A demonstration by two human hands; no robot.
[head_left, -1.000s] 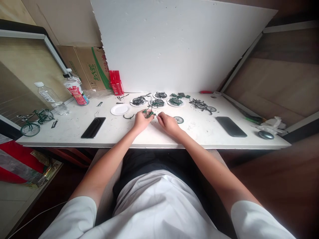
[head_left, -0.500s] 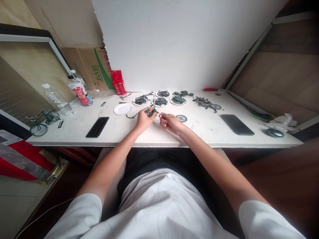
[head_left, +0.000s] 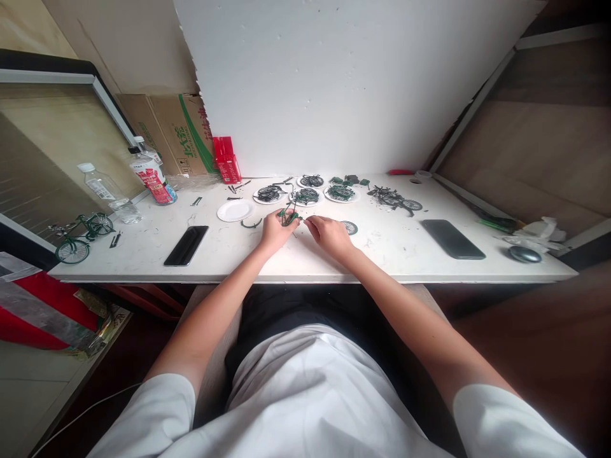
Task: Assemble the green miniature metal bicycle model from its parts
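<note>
My left hand (head_left: 276,233) is closed around a green model bicycle frame (head_left: 288,217), whose thin bars stick up past the fingers. Just right of it, my right hand (head_left: 329,235) has thumb and fingertips pinched together close to the frame; whatever is between them is too small to make out. A toy wheel (head_left: 350,227) lies on the table, partly covered by the right hand. Left of my hands rests a curved green piece (head_left: 251,224). Paper plates behind hold dark wheels (head_left: 307,196), black parts (head_left: 270,193) and green parts (head_left: 342,190).
An assembled green model bicycle (head_left: 82,235) stands at the table's left end. A phone (head_left: 186,245) and an unfilled paper plate (head_left: 235,210) lie left of me. Bottles (head_left: 151,178) and a red box (head_left: 227,159) stand behind. To the right are loose parts (head_left: 394,199), a dark slab (head_left: 452,239) and a mouse (head_left: 524,254).
My right hand has turned over, its back now facing up, with the fingertips still near the frame. The left hand keeps its hold almost unmoved. The view has shifted slightly.
</note>
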